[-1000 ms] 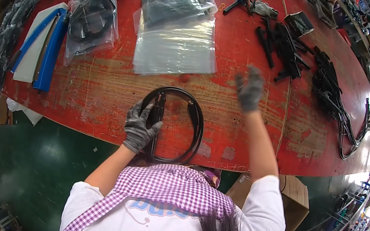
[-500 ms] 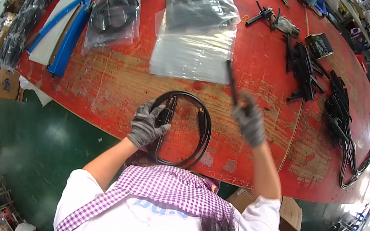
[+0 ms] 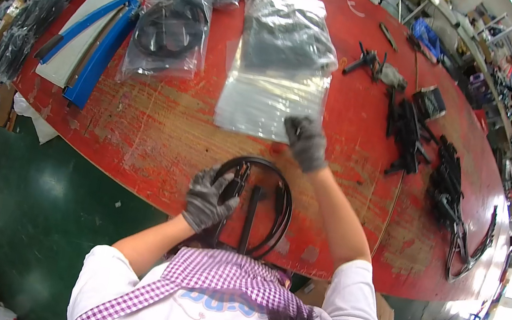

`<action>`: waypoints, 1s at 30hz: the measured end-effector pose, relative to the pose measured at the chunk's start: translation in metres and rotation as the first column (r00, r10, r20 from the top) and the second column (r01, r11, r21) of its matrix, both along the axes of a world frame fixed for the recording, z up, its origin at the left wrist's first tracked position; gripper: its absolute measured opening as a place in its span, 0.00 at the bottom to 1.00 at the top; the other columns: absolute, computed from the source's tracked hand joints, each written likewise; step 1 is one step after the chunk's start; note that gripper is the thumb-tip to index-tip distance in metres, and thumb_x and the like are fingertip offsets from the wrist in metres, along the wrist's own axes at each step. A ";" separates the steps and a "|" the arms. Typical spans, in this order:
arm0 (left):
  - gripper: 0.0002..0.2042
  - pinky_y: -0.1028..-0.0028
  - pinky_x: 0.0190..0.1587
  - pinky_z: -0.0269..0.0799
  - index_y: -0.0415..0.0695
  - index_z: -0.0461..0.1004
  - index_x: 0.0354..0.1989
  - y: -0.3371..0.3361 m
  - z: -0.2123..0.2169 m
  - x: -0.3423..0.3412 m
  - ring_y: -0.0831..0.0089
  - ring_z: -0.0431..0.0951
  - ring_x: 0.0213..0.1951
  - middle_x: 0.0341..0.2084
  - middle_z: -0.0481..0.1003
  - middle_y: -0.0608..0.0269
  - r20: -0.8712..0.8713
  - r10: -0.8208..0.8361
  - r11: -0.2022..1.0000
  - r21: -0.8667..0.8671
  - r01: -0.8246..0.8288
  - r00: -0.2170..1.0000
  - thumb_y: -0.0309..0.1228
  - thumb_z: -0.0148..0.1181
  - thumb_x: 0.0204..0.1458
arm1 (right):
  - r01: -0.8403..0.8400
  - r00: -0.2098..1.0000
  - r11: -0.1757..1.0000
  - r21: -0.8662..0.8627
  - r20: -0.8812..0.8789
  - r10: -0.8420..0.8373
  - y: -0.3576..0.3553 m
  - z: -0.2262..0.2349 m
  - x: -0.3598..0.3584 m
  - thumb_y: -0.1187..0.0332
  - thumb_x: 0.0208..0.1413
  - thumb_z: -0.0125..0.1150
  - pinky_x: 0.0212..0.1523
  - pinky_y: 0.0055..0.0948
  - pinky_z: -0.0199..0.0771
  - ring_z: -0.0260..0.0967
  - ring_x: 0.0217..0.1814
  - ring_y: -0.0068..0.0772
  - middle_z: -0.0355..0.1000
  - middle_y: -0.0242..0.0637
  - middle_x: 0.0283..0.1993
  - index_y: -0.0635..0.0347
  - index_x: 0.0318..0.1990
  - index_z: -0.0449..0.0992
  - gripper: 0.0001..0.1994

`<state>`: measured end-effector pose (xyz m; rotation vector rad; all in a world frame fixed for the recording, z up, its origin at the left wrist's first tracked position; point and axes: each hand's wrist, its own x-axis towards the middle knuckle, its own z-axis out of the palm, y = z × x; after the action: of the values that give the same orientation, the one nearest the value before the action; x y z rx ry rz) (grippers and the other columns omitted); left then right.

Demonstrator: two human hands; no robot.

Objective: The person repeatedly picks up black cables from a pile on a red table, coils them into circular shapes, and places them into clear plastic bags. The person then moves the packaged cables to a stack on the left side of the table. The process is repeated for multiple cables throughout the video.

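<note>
My left hand, in a grey glove, is closed on a coiled black cable at the table's near edge. A black clamp-like handle with coppery metal at its tip lies along that coil, beside my fingers. Within the loop rests a straight black bar. My right hand, gloved too, is at the lower right corner of a stack of clear plastic bags. Its fingers are curled in over the corner; whether they pinch a bag is hidden.
Bagged coils and a blue bag sealer are at the left of the red table. To the right lie black handles, a cable bundle and a small dark box. A carton stands below the table edge.
The black bar, in my right hand before, now lies inside the coil. My right hand has moved left to the bag stack. My left hand stays on the coil; the view has shifted slightly.
</note>
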<state>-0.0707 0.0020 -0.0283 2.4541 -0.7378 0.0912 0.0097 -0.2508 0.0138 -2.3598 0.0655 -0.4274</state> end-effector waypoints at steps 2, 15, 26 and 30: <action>0.26 0.56 0.42 0.64 0.52 0.68 0.48 -0.001 0.005 0.006 0.52 0.69 0.39 0.42 0.68 0.52 0.094 0.007 0.993 -0.121 0.005 0.996 0.42 0.60 0.35 | 0.072 0.993 0.933 -0.352 0.110 -0.035 -0.022 -0.001 0.077 0.64 0.50 0.54 0.36 0.40 0.67 0.67 0.36 0.47 0.70 0.43 0.30 0.55 0.29 0.75 0.07; 0.27 0.56 0.43 0.64 0.51 0.68 0.47 0.011 0.005 0.007 0.52 0.68 0.43 0.44 0.67 0.50 -0.020 0.009 0.986 -0.166 -0.012 1.000 0.45 0.63 0.35 | -0.088 0.899 0.807 -0.585 -0.395 -0.188 -0.005 -0.014 0.271 0.53 0.43 0.55 0.60 0.37 0.52 0.58 0.60 0.43 0.63 0.44 0.56 0.48 0.56 0.63 0.29; 0.29 0.54 0.50 0.59 0.49 0.67 0.50 0.004 0.007 0.007 0.50 0.65 0.48 0.48 0.65 0.48 -0.156 0.041 0.999 -0.015 -0.044 0.987 0.48 0.61 0.37 | -0.074 0.994 0.553 -0.830 -0.018 0.106 0.030 0.022 0.120 0.67 0.46 0.46 0.45 0.41 0.58 0.66 0.40 0.31 0.70 0.29 0.31 0.44 0.33 0.71 0.08; 0.28 0.57 0.52 0.58 0.49 0.67 0.49 -0.019 0.011 0.029 0.53 0.64 0.49 0.47 0.66 0.51 -0.131 0.032 0.997 0.069 -0.023 0.991 0.50 0.58 0.39 | -0.309 0.951 0.504 -0.806 -0.270 0.152 0.038 0.033 0.042 0.69 0.44 0.50 0.44 0.39 0.60 0.66 0.41 0.33 0.71 0.32 0.34 0.48 0.33 0.73 0.08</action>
<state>-0.0413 -0.0174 -0.0170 2.5066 -0.6599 -0.0862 0.0519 -0.2125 0.0468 -3.3145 -0.5077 -0.1081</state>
